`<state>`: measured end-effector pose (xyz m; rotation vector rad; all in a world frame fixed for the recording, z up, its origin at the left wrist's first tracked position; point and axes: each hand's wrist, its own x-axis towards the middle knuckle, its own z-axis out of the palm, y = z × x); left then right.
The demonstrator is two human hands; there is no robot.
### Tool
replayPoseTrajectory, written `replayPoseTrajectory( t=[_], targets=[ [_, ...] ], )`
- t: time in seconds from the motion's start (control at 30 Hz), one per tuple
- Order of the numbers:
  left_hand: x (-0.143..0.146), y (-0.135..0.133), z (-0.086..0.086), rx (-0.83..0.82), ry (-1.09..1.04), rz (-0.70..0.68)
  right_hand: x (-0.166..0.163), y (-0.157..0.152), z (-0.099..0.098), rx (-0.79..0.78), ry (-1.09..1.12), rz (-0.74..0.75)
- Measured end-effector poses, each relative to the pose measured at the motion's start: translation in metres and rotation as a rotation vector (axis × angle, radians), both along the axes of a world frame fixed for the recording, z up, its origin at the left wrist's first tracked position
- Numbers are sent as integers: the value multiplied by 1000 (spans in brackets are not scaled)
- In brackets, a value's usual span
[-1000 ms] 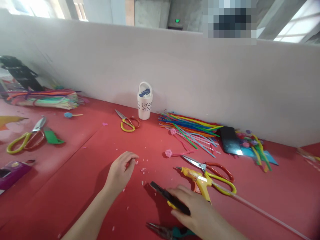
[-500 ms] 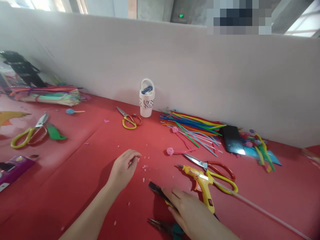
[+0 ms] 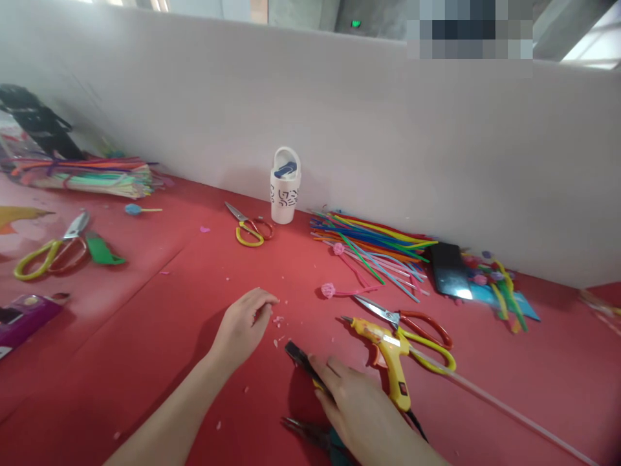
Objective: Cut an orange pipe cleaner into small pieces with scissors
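Observation:
My left hand point(image 3: 245, 320) is low over the red tabletop, its thumb and index finger curled together. Whatever sits between those fingertips is too small or hidden to make out. Tiny pink scraps point(image 3: 278, 320) lie just right of the fingertips. My right hand point(image 3: 356, 404) grips a black-and-yellow hand tool point(image 3: 301, 357), whose flat dark end points up and left; its exact kind is unclear. Below that hand lie pliers point(image 3: 310, 432) with teal handles, partly covered. A yellow hot glue gun point(image 3: 388, 346) rests to its right, with scissors point(image 3: 422, 330) beside it.
Pipe cleaners point(image 3: 373, 236) and pink balls on stems point(image 3: 328, 290) lie ahead, near a phone point(image 3: 450, 268). A white cup point(image 3: 284, 194) stands by the partition point(image 3: 339, 123), with another pair of scissors point(image 3: 250, 230) nearby. More scissors point(image 3: 53, 252) and a pipe-cleaner bundle point(image 3: 87, 176) are left.
The view has shifted slightly, so most things sit a little higher and further left. Both hands keep nearly the same pose, and the black-and-yellow tool stays in my right hand.

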<state>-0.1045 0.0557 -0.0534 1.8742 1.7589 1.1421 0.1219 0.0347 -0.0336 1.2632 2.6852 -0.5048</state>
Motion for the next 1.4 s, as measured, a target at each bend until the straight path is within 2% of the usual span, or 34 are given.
replayPoseTrajectory(
  t=[0.1,0.23,0.5,0.63,0.93,1.07,1.4],
  targets=[
    [2,0,-1,-8,7,-16,4,-3,-7,85,59,7],
    [2,0,-2,-12,11,6,-4,2,-12,131,-17,-5],
    [-2,0,0,-17,1,42,-16,9,-1,111,-105,-35],
    [2,-2,1,-30,1,-4,-16,7,-1,117,-134,-73],
    [1,-2,0,-35,7,-10,-31,16,1,112,-95,-108],
    [-1,-1,0,-32,2,23,-28,13,2,103,-113,-111],
    [2,-2,-1,-32,5,0,-25,14,0,120,-134,-162]
  ],
)
